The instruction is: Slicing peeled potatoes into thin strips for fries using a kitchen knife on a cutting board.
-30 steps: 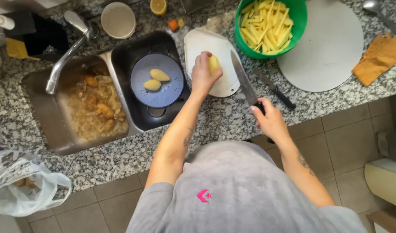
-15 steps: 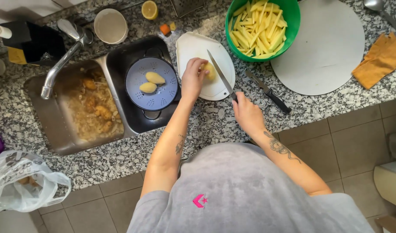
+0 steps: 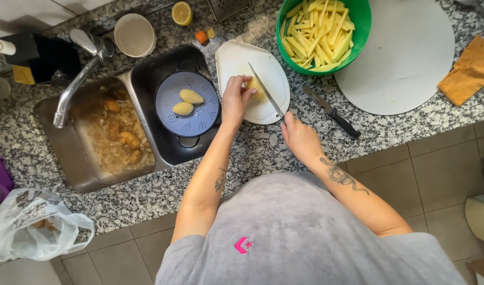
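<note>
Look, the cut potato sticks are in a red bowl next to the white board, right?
Not quite. The head view shows the potato sticks in a green bowl, not a red one. It does sit next to the white board.

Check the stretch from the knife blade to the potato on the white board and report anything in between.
Nothing visible blocks it. The knife in the right hand angles down onto the potato, which the left hand steadies on the cutting board.

A green bowl [image 3: 358, 31] of potato sticks, a halved lemon [image 3: 181, 12] and a paring knife [image 3: 331, 112] lie about.
</note>
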